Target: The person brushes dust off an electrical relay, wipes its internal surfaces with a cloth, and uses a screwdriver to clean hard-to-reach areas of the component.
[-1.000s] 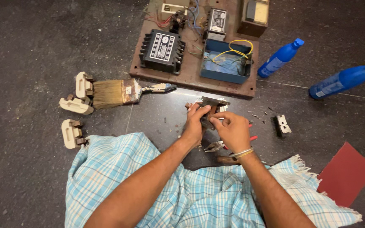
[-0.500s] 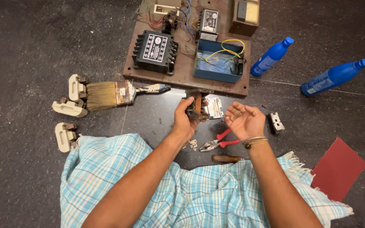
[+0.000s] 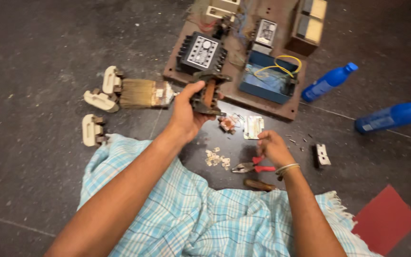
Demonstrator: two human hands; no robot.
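Note:
My left hand (image 3: pixel 185 113) is shut on a dark metal coil part with a brown core (image 3: pixel 207 93), lifted above the floor in front of the brown board (image 3: pixel 243 97). My right hand (image 3: pixel 272 147) reaches down onto the red-handled pliers (image 3: pixel 252 167) lying on the dark floor, its fingers at the red handles. A small metal plate (image 3: pixel 253 127) and a small copper-coloured piece (image 3: pixel 227 123) lie between my hands. Several tiny metal bits (image 3: pixel 216 158) are scattered near my left forearm.
The board carries a black contactor (image 3: pixel 200 51), a blue box with a yellow wire (image 3: pixel 268 82) and wooden boxes. A paintbrush (image 3: pixel 143 93), white porcelain fuse parts (image 3: pixel 100 100), two blue bottles (image 3: pixel 328 83), a white switch part (image 3: pixel 321 155), a screwdriver handle (image 3: pixel 259 184) and a red sheet (image 3: pixel 384 221) lie around.
My left hand has lifted the coil part up and away toward the board. My right hand let go of it and dropped down to the pliers.

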